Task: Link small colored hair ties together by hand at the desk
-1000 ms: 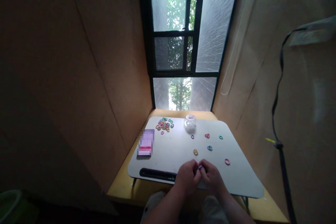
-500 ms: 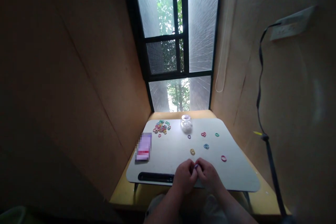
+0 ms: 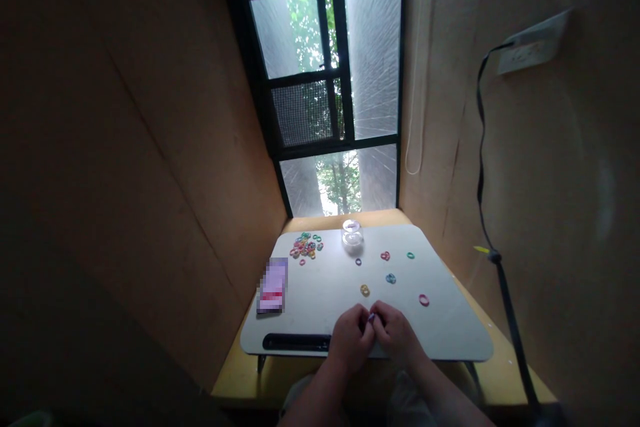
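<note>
Watching remotely, I see the left hand and right hand pinching a purple piece between them over the table, where slack fingers could let it spring among the yellow rings just beyond.

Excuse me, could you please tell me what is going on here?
A person holds a small purple band between the fingertips of the left hand and right hand, over the near part of a white table. A mixed pile of coloured bands lies at the far left. Yellow bands, blue bands and red bands lie apart beyond the hands, and a clear jar stands near the far edge.
</note>
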Available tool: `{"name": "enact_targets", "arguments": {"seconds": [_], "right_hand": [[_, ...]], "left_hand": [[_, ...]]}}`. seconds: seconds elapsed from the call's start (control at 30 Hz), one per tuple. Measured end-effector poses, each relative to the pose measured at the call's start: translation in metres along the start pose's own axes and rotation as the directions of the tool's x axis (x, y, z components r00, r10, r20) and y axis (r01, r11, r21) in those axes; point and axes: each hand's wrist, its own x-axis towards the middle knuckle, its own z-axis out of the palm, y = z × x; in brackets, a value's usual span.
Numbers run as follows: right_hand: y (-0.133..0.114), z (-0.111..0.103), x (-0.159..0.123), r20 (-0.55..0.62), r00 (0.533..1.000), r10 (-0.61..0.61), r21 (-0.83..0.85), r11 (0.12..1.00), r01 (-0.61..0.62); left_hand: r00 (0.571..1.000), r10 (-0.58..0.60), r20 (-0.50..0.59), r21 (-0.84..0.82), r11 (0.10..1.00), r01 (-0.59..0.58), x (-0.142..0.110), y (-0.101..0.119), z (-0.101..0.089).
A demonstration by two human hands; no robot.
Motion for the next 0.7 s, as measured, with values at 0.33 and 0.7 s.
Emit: {"name": "enact_targets", "arguments": {"seconds": [0.33,0.7], "right_hand": [[-0.0004,0.0003,0.0006,0.021,1.0,0.012,-0.007,1.0,-0.011],[0.0021,0.0013,-0.0001,0.024,1.0,0.004,-0.016,1.0,-0.004]], "left_hand": [[1.0,-0.004,0.004,-0.003,1.0,0.004,0.0004,-0.0033,0.0017],[1.0,0.002,0.0,0.025,1.0,-0.002,0.0013,-0.0021,0.0013]]}}
